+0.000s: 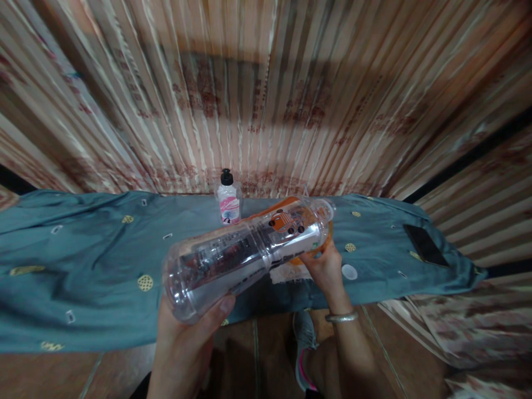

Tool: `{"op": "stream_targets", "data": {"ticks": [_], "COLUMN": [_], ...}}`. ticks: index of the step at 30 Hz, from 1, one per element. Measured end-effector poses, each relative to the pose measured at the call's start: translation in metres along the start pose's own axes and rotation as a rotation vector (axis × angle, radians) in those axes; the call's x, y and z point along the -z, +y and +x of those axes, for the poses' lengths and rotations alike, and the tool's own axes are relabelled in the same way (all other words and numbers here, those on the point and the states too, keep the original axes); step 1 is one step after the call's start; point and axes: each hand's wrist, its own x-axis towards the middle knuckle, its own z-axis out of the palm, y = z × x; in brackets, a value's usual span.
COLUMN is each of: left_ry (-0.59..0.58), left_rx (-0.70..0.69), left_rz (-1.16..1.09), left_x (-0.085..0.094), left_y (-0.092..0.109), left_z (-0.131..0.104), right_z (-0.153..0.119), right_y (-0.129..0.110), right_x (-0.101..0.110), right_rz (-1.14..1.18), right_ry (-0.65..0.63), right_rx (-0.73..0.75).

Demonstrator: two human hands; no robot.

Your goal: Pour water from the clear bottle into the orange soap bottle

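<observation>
My left hand [187, 332] is wrapped round the base of a large clear plastic bottle [257, 249] with a printed label. The bottle lies tilted on its side in the air, its neck pointing right. Behind the neck end, my right hand [326, 269] has its fingers closed at an orange, curved-edged object [330, 235]. The bottle hides most of that object, so its kind is unclear. A small clear bottle [229, 205] with a black cap and pink label stands upright behind the large one. A white round cap [349, 271] lies right of my right hand.
A teal patterned cloth [103, 266] covers the narrow table. A pale piece of paper or cloth [286, 274] lies under the large bottle. A dark phone [424, 244] rests at the right. Pleated curtains [257, 100] hang behind; a shoe [305, 338] shows on the tiled floor.
</observation>
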Motion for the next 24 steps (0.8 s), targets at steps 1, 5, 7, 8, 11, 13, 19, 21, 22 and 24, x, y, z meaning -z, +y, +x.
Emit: {"op": "stream_targets", "data": {"ticks": [1, 5, 7, 8, 11, 13, 19, 21, 22, 24], "left_ry": [-0.004, -0.02, -0.034, -0.041, -0.041, -0.022, -0.023, -0.025, -0.025, -0.022], "left_rx": [-0.001, -0.013, 0.004, 0.016, 0.032, 0.039, 0.032, 0.036, 0.04, 0.039], "left_rz": [0.0, 0.001, 0.005, 0.005, 0.002, 0.008, 0.021, 0.038, 0.044, 0.038], "left_x": [0.0007, 0.0046, 0.0054, 0.0052, 0.0035, 0.0019, 0.002, 0.0035, 0.0041, 0.0043], "left_y": [-0.0006, -0.0019, -0.0009, -0.0002, 0.0025, 0.0035, 0.0026, 0.0022, 0.0021, 0.0023], "left_z": [0.0, 0.001, 0.0013, 0.0012, 0.0005, 0.0, -0.0003, -0.0003, -0.0004, -0.0004], "right_z": [0.0001, 0.0, -0.0002, -0.0004, -0.0006, -0.0007, -0.0003, 0.0, 0.0002, 0.0003], "right_y": [0.0001, 0.0013, 0.002, 0.0021, 0.0014, 0.0002, -0.0007, -0.0002, -0.0001, -0.0002], "right_x": [-0.0001, -0.0007, -0.0008, -0.0007, -0.0001, 0.0006, 0.0013, 0.0013, 0.0012, 0.0011], "right_rz": [-0.004, -0.015, -0.017, -0.016, -0.01, 0.0, -0.003, -0.016, -0.018, -0.017], "right_ry": [0.001, 0.01, 0.012, 0.01, 0.005, -0.007, -0.007, -0.006, -0.01, -0.015], "right_rx": [-0.004, -0.007, 0.007, 0.016, 0.026, 0.02, -0.01, -0.014, -0.012, -0.007]}}
